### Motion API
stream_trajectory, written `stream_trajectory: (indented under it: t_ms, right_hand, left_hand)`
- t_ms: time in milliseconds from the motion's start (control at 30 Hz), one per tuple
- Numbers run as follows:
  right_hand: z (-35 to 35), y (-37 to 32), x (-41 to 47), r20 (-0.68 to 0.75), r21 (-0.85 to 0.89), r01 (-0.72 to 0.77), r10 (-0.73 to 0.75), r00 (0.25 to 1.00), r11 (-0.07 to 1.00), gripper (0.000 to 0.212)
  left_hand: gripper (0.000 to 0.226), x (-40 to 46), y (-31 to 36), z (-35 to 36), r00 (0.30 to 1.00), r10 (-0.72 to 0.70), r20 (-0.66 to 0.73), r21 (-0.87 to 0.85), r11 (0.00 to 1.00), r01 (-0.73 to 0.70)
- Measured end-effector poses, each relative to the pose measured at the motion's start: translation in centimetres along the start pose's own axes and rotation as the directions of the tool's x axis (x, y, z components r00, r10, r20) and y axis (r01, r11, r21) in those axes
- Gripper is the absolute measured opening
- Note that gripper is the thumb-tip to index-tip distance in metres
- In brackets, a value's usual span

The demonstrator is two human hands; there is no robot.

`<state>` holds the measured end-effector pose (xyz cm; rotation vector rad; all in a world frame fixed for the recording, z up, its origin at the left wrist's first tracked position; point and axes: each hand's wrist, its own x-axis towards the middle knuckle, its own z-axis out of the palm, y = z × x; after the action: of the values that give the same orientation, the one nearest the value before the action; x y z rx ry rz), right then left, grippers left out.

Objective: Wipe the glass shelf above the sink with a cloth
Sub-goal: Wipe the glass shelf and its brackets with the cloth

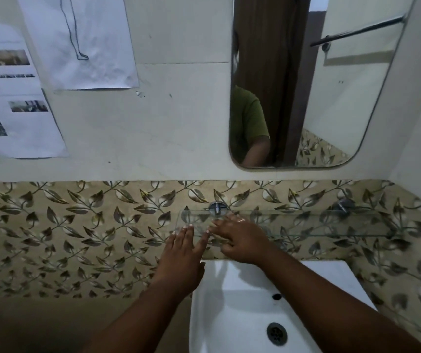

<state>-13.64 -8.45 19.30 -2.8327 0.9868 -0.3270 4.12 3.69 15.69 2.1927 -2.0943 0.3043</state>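
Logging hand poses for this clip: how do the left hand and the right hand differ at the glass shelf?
The left hand lies flat, fingers together, fingertips at the glass shelf front corner; the right hand reaches further over the glass, fingers spread. The right hand shows a ring; the left hand shows none. Both are bare, palm down, with no cloth visible.

clear glass shelf (331, 222) above sink (242, 301)

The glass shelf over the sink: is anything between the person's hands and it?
Nothing visible. The right hand already lies over the left end of the clear glass shelf, and the left hand reaches its front corner. The shelf looks bare. No cloth shows in either hand.
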Motion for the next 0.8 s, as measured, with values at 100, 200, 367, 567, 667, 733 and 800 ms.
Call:
stream_trajectory:
  t_ms: [100, 200, 367, 567, 667, 733, 800]
  right_hand:
    - [-0.6, 3.5, -1.7, -0.010, 0.021, -0.151, 0.151, 0.989, 0.988, 0.059]
    - [-1.6, 5.0, -1.2, -0.063, 0.033, -0.327, 0.329, 0.942, 0.944, 0.054]
    - [0.0, 0.1, 0.5, -0.124, -0.015, -0.326, 0.321, 0.939, 0.945, 0.050]
    - [-1.4, 1.8, -3.7, -0.120, 0.129, -0.232, 0.247, 0.961, 0.964, 0.059]
    - [-3.1, 5.8, -4.0, -0.140, 0.098, -0.461, 0.471, 0.871, 0.882, 0.050]
    - [-3.5, 6.4, -2.7, -0.145, 0.034, -0.522, 0.521, 0.841, 0.852, 0.044]
    - [-3.2, 5.7, -1.6, -0.123, -0.038, -0.501, 0.493, 0.861, 0.865, 0.042]
  left_hand:
    - [0.080, 0.4, -0.1, 0.2, 1.000, 0.013, -0.007, 0.011, 1.000, -0.013]
    - [0.077, 1.0, 0.2, -0.1, 1.000, 0.010, 0.020, 0.026, 1.000, -0.011]
    - [0.077, 1.9, -0.2, 0.4, 1.000, 0.002, 0.025, 0.011, 1.000, -0.002]
    - [0.078, 2.1, -0.8, 1.2, 0.998, 0.053, -0.043, 0.024, 0.998, -0.052]
    - [0.082, 2.3, -0.5, 1.6, 0.998, 0.050, -0.026, 0.021, 0.999, -0.049]
    - [0.083, 2.3, -0.2, 1.7, 0.999, 0.037, -0.016, 0.008, 0.999, -0.036]
    - [0.084, 2.3, 0.0, 1.9, 0.999, 0.039, -0.028, -0.003, 0.999, -0.039]
